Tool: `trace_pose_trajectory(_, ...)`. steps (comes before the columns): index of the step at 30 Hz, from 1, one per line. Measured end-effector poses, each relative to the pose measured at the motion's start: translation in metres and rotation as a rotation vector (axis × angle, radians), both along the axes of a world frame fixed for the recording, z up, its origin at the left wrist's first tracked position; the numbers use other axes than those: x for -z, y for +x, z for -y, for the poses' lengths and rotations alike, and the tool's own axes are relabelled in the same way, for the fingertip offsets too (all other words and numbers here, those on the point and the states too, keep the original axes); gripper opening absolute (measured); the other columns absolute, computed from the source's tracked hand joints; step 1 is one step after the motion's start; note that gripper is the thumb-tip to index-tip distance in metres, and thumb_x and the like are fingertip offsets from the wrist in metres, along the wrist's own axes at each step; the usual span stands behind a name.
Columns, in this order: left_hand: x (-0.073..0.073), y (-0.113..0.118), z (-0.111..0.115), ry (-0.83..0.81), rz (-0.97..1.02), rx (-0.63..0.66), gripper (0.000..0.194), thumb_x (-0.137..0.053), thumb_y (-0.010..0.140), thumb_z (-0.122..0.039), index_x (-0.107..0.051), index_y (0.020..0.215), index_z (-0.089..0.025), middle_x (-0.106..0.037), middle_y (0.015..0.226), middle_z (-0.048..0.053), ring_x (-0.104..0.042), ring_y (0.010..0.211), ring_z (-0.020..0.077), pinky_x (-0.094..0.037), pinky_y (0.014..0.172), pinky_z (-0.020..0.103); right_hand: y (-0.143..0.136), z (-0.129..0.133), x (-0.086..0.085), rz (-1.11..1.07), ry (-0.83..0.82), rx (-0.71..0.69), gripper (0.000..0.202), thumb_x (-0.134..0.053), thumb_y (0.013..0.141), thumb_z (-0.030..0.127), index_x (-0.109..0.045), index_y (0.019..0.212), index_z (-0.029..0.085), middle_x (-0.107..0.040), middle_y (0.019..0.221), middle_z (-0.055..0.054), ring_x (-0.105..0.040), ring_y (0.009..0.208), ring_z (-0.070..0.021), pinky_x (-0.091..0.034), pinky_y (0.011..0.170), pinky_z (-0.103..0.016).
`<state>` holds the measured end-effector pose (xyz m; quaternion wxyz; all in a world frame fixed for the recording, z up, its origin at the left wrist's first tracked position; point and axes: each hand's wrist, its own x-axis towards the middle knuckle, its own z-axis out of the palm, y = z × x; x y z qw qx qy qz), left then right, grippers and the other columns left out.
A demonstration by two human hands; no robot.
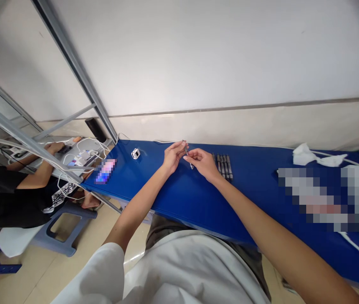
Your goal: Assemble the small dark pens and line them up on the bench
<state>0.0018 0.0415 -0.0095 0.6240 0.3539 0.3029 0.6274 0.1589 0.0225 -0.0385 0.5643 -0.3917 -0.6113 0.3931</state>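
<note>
White shirt fabric [195, 270] is filling the foreground. From the left, a co-worker [5, 194] is sitting on a plastic stool [59, 247]; a grey metal post [72, 63] is slanting upward; a blue tabletop [243, 211] is running along the pale wall [214, 55]. Over it, the left hand [171, 158] and right hand [204, 163] are pinching a slim pen-like rod [186, 150] between them. Similar rods [224, 166] are lying just right, crumpled tissue [303, 155] farther along.

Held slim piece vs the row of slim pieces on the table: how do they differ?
The held piece is in the fingers of the left hand and right hand; the row lies on the blue table. The held piece is single; the row has several side by side. Both look slim and greyish.
</note>
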Motion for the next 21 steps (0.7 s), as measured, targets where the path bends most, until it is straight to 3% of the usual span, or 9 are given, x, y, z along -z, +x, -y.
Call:
trace_pose_trajectory(12, -0.0019, -0.0009, 0.0016, 0.027, -0.012, 0.038, 0.033, -0.096, 0.082, -0.034, -0.085, 0.108, -0.016, -0.082, 0.122, 0.015, -0.076, 0.123, 0.0294, -0.056, 0.111, 0.042, -0.0023, 0.0026, -0.0007, -0.101, -0.086, -0.073, 0.053, -0.097, 0.074, 0.067, -0.078, 0.097, 0.023, -0.080, 0.088, -0.009, -0.076, 0.080, -0.0267, -0.068, 0.073, -0.043)
trace_pose_trajectory(21, -0.0038, -0.0006, 0.0032, 0.008, -0.022, 0.034, 0.034, -0.095, 0.082, -0.032, -0.084, 0.110, -0.016, -0.082, 0.123, 0.015, -0.076, 0.128, 0.0306, -0.054, 0.116, 0.045, -0.0033, 0.0038, -0.0004, -0.151, -0.132, -0.103, 0.054, -0.098, 0.073, 0.066, -0.079, 0.099, 0.023, -0.080, 0.091, -0.009, -0.080, 0.084, -0.0296, -0.072, 0.076, -0.049)
